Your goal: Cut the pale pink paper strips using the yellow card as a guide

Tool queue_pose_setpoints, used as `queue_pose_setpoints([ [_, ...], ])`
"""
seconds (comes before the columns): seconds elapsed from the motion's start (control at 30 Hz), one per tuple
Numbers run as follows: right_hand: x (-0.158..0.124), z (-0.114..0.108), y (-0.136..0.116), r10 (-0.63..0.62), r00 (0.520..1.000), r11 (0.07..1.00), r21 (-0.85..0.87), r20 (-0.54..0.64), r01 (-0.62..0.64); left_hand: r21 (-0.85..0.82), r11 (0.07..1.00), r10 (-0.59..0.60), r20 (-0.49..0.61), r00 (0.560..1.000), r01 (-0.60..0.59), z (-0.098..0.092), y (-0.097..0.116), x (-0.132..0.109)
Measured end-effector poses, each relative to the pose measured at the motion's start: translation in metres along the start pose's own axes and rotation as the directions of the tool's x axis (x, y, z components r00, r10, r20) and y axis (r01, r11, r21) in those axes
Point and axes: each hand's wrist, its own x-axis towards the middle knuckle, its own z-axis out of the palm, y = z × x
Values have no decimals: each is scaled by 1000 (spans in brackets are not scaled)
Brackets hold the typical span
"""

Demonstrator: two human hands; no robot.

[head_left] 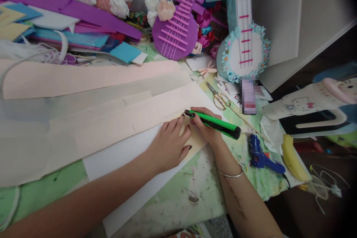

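Observation:
My right hand (pixel 208 132) is wrapped round a green and black utility knife (pixel 216 121), its tip pointing left toward my left fingertips. My left hand (pixel 170 144) lies flat with fingers apart, pressing near the right end of a long pale pink sheet (pixel 103 130). Beneath that sheet a white sheet (pixel 119 171) shows along the near side. The knife's tip touches or hovers over the pink sheet's right part; the blade itself is too small to make out. Just beyond my right hand rest gold-handled scissors (pixel 220 98).
Paper instruments stand at the back: a purple one (pixel 177 31) and a light blue one (pixel 242 44). A blue glue gun (pixel 263 154), a banana (pixel 295 158) and a white tumbler (pixel 304 100) are on the right. Coloured sheets (pixel 80 39) pile up at back left.

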Motion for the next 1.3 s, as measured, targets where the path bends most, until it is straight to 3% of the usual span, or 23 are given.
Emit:
queue_pose_setpoints([
  [1.3, -3, -3, -5, -37, 999, 998, -59, -11, 37, 27, 999, -25, 20, 999, 25, 0, 2, 2],
])
